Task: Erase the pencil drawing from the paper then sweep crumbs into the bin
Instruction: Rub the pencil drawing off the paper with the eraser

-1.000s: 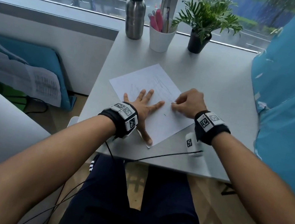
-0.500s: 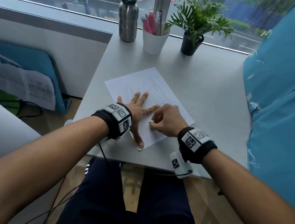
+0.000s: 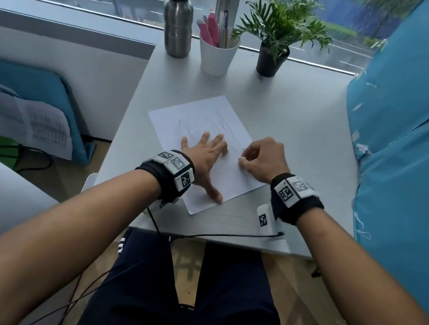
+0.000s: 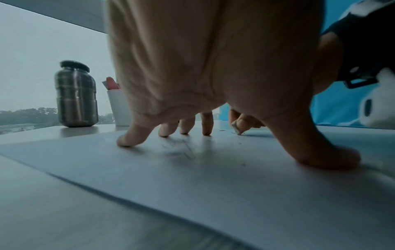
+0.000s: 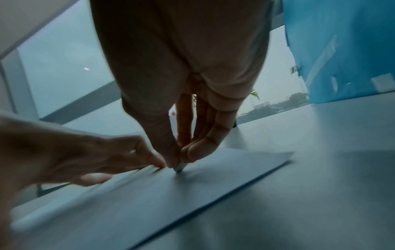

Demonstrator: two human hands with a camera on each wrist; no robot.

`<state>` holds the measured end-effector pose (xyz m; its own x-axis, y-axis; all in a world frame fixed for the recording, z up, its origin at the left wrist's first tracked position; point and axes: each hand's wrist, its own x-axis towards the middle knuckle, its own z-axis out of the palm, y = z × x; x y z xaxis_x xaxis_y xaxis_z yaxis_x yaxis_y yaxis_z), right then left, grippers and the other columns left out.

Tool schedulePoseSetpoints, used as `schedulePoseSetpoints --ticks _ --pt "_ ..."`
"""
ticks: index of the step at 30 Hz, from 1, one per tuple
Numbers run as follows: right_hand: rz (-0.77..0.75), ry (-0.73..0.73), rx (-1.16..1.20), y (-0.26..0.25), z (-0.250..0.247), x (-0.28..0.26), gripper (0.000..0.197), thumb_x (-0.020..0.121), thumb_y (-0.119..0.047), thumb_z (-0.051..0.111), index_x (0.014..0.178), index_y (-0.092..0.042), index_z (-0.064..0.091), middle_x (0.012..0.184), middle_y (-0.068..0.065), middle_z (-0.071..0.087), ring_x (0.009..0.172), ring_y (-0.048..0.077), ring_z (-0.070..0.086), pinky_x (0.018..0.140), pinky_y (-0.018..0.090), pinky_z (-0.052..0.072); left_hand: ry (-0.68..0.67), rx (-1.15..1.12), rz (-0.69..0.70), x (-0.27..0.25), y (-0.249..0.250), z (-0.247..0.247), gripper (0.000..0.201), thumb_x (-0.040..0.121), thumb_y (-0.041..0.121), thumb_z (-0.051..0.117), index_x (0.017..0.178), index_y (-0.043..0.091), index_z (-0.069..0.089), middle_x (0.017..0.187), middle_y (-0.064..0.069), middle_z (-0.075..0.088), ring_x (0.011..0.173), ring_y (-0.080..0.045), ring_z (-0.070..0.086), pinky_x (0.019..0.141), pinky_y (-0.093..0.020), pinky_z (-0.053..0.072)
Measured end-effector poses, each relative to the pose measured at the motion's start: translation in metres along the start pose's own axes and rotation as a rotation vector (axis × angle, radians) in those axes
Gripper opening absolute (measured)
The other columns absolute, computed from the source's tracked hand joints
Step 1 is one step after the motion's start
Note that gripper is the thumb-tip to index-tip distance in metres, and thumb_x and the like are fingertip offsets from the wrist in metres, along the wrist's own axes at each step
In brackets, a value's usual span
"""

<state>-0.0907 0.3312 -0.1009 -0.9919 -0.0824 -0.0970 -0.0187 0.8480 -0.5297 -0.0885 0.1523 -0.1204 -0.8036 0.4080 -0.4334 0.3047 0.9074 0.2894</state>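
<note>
The eraser (image 5: pixel 180 167) is mostly hidden inside the right hand's (image 3: pixel 261 159) fingers (image 5: pixel 199 150); only its tip shows. The pencil drawing (image 3: pixel 221 127) is too faint to tell. The left hand (image 5: pixel 70 157) looks blurry in the right wrist view.

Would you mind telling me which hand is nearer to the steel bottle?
Left. The left hand lies spread on the paper, below the steel bottle; the right hand sits further right.
</note>
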Motion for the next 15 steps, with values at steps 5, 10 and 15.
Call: schedulePoseSetpoints --ticks 5,10,15 --pt "-0.116 -0.198 0.007 -0.014 0.013 -0.017 0.01 0.072 -0.02 0.076 0.078 -0.014 0.078 0.075 0.0 0.075 0.065 0.007 0.065 0.06 0.005 0.046 -0.044 0.05 0.022 0.004 -0.01 0.002 0.146 0.042 0.076 0.08 0.154 0.036 -0.005 0.161 0.011 -0.021 0.148 -0.022 -0.021 0.108 -0.074 -0.004" --pt "0.035 -0.024 0.037 -0.001 -0.003 0.004 0.011 0.072 -0.018 0.075 0.079 -0.01 0.077 0.075 0.002 0.073 0.065 0.008 0.062 0.063 0.014 0.043 -0.053 0.058 0.021 0.003 -0.009 0.002 0.145 0.044 0.073 0.082 0.154 0.039 -0.007 0.16 0.011 -0.023 0.147 -0.021 -0.023 0.107 -0.074 -0.006" --pt "-0.06 -0.208 -0.001 -0.012 0.014 -0.013 0.01 0.072 -0.021 0.076 0.078 -0.013 0.078 0.075 -0.001 0.074 0.064 0.004 0.062 0.057 0.005 0.041 -0.064 0.08 0.044 0.0 -0.013 0.002 0.145 0.044 0.074 0.081 0.154 0.041 -0.008 0.16 0.012 -0.023 0.147 -0.021 -0.023 0.106 -0.075 -0.004"
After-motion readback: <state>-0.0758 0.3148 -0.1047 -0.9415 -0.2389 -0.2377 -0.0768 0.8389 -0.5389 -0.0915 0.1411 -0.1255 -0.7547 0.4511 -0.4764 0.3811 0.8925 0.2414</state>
